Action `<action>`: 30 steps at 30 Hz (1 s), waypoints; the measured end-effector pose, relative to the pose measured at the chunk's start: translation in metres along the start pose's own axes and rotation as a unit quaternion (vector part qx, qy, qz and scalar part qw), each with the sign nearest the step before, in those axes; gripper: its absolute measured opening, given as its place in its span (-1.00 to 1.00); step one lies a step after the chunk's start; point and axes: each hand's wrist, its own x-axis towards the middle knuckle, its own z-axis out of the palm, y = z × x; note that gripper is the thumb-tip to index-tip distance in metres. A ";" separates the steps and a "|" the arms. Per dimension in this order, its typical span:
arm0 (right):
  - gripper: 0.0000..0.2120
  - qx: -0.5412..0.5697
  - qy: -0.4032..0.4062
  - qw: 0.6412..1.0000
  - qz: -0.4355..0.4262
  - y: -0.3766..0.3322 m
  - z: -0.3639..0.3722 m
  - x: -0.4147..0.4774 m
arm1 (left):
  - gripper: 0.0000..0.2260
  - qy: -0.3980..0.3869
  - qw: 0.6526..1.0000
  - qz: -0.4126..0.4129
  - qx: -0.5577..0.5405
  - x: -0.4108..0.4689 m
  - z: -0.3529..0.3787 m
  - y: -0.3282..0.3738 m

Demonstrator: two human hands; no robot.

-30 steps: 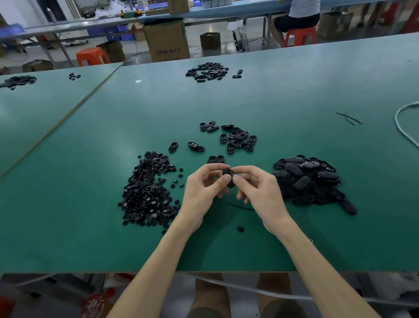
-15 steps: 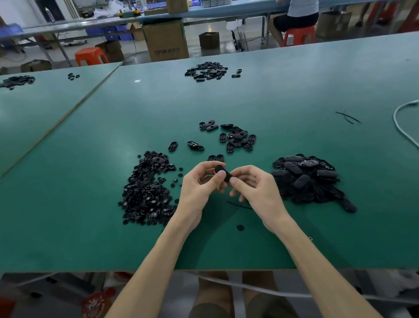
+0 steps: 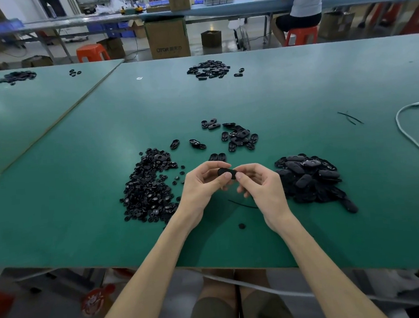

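A small black oval plastic piece (image 3: 226, 171) is held above the green table (image 3: 83, 233) between both hands. My left hand (image 3: 203, 189) pinches its left end with thumb and fingers. My right hand (image 3: 261, 187) pinches its right end. A heap of small black round parts (image 3: 150, 189) lies to the left of my hands. To the right of my hands lies a heap of black oval shells (image 3: 311, 177). More oval pieces (image 3: 239, 137) are scattered just beyond my hands.
One loose round part (image 3: 241, 226) and a thin black strand (image 3: 243, 205) lie under my hands. A white cable (image 3: 409, 136) curves at the right. Another pile of black parts (image 3: 209, 68) sits far back. A person sits on an orange stool (image 3: 301, 35) behind.
The black piece has turned from upright to lying sideways between my fingers. Both hands have lifted slightly and kept hold of it.
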 end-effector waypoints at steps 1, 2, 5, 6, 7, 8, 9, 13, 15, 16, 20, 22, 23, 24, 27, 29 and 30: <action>-0.92 -0.001 0.004 1.000 -0.001 0.000 0.000 0.000 | -0.80 0.000 1.000 0.000 0.003 0.000 0.000 0.000; -0.92 -0.003 0.009 1.000 -0.001 0.000 0.000 0.001 | -0.79 -0.001 1.000 0.001 0.005 0.000 0.000 0.001; -0.91 -0.006 0.018 1.000 -0.003 0.002 -0.002 0.001 | -0.79 -0.005 1.000 0.004 0.005 -0.001 0.002 0.002; -0.91 -0.006 0.020 1.000 -0.003 0.002 -0.002 0.001 | -0.80 -0.005 1.000 0.005 0.004 -0.001 0.002 0.002; -0.91 -0.005 0.023 1.000 -0.002 0.003 -0.002 0.001 | -0.81 -0.003 1.000 0.004 0.001 -0.001 0.002 0.002; -0.91 -0.004 0.024 1.000 -0.002 0.003 -0.002 0.001 | -0.83 0.001 1.000 0.002 -0.003 -0.001 0.002 0.002; -0.91 -0.003 0.026 1.000 -0.001 0.004 -0.002 0.001 | -0.83 0.006 1.000 -0.001 -0.006 -0.002 0.003 0.002; -0.91 -0.003 0.029 1.000 0.001 0.004 -0.002 0.002 | -0.83 0.012 1.000 -0.006 0.004 -0.002 0.004 0.003; -0.91 -0.004 0.029 1.000 0.001 0.004 -0.002 0.002 | -0.83 0.012 1.000 -0.005 0.009 -0.002 0.005 0.003; -0.91 -0.004 0.028 1.000 0.001 0.004 -0.002 0.002 | -0.83 0.011 1.000 -0.004 0.012 -0.002 0.005 0.003; -0.91 0.000 0.028 1.000 0.000 0.004 -0.002 0.001 | -0.84 0.010 1.000 0.000 0.021 -0.002 0.004 0.002; -0.91 0.006 0.028 1.000 -0.002 0.003 -0.002 0.001 | -0.85 0.007 1.000 0.003 0.029 -0.002 0.004 0.002; -0.91 0.009 0.028 1.000 -0.003 0.003 -0.002 0.001 | -0.85 0.005 1.000 0.004 0.030 -0.002 0.004 0.001; -0.91 0.013 0.030 0.999 -0.005 0.003 -0.002 0.001 | -0.85 0.003 0.999 0.005 0.032 -0.001 0.003 0.001; -0.92 0.024 0.034 0.999 -0.006 0.002 -0.002 0.002 | -0.83 -0.004 0.999 0.006 0.033 0.000 0.003 0.000; -0.93 0.026 0.034 0.999 -0.009 0.002 -0.001 0.002 | -0.83 -0.008 0.999 0.006 0.032 0.000 0.003 0.001; -0.93 0.027 0.035 0.999 -0.009 0.002 -0.001 0.002 | -0.82 -0.009 0.999 0.006 0.031 0.000 0.003 0.001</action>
